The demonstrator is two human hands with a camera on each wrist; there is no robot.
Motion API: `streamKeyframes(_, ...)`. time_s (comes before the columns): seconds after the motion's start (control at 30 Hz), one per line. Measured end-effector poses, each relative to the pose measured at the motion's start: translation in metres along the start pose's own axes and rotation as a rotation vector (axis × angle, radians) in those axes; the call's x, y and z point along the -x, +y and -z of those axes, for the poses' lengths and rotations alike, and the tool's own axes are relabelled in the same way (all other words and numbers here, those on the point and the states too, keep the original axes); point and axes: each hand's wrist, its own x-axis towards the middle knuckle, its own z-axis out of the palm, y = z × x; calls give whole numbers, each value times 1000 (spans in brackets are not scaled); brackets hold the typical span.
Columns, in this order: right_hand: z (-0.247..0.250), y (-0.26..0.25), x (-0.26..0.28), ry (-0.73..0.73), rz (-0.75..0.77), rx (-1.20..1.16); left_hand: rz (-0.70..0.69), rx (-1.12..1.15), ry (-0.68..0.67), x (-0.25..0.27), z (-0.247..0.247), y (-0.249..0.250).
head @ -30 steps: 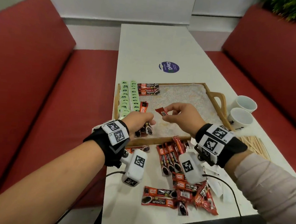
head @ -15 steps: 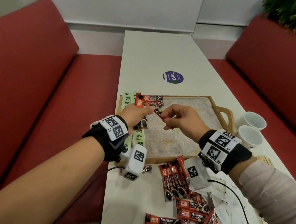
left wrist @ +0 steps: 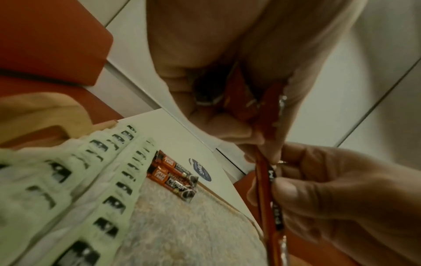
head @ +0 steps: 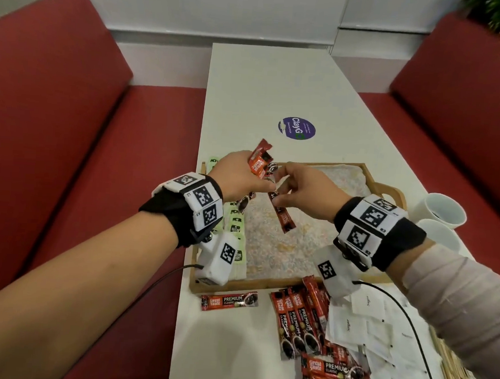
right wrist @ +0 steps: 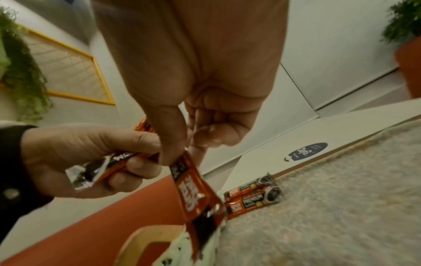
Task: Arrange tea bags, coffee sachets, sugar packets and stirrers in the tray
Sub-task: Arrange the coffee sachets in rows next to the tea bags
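My left hand (head: 259,180) grips a small bundle of red coffee sachets (head: 259,160) above the far-left part of the wooden tray (head: 251,283). My right hand (head: 278,192) pinches a single coffee sachet (head: 281,216) that hangs down over the tray, its top end near the left fingertips. In the right wrist view the thumb presses this hanging sachet (right wrist: 193,189), and the left hand (right wrist: 79,153) holds its bundle (right wrist: 109,162). Green tea bags (head: 235,226) lie in rows along the tray's left side. Two coffee sachets (left wrist: 173,177) lie at the far edge.
Loose coffee sachets (head: 299,318) and white sugar packets (head: 360,322) lie on the table in front of the tray. Wooden stirrers (head: 451,368) lie at the right edge. Two white cups (head: 440,211) stand right of the tray. Red benches flank the table.
Both hands have risen and moved toward the tray's far-left corner. The right hand, earlier meeting the left at the bundle, now holds one sachet hanging down below it.
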Motion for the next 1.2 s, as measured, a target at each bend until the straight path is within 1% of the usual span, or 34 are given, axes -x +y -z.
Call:
streamKeyframes(0.07, 0, -4, -6, 37, -2, -54, 13, 6, 45, -6, 3, 2)
streamKeyframes(0.13, 0, -5, -11, 124, -14, -196, 46, 34, 82, -11, 7, 0)
streamKeyframes(0.23, 1, -4, -17, 215, -30, -437, 88, 5, 47, -17, 11, -7)
streamKeyframes(0.37, -1, 1, -22, 222, -59, -649, 106, -16, 7, -25, 15, -13)
streamKeyframes(0.43, -4, 6, -25, 226, -84, -710, 118, 18, -15, -28, 17, -16)
streamKeyframes(0.57, -5, 16, -31, 245, -116, -840, 138, 38, -105, -33, 17, -21)
streamKeyframes(0.63, -5, 19, -35, 240, -128, -866, 141, 42, -106, -36, 17, -24)
streamKeyframes(0.7, -4, 21, -39, 222, -135, -863, 129, 17, -81, -41, 18, -27)
streamKeyframes(0.77, -3, 25, -44, 194, -143, -800, 126, -2, -64, -45, 21, -29)
streamKeyframes(0.9, 1, 37, -53, 131, -174, -516, 136, -76, -31, -53, 24, -33)
streamKeyframes(0.97, 1, 42, -59, 114, -217, -409, 154, -57, 16, -57, 24, -36)
streamKeyframes(1.07, -2, 50, -68, 129, -283, -256, 202, 18, 86, -62, 24, -40)
streamKeyframes(1.13, -5, 55, -76, 112, -322, -155, 230, 49, 109, -62, 24, -44)
streamKeyframes(1.2, -10, 59, -83, 96, -349, -110, 243, 62, 123, -61, 24, -47)
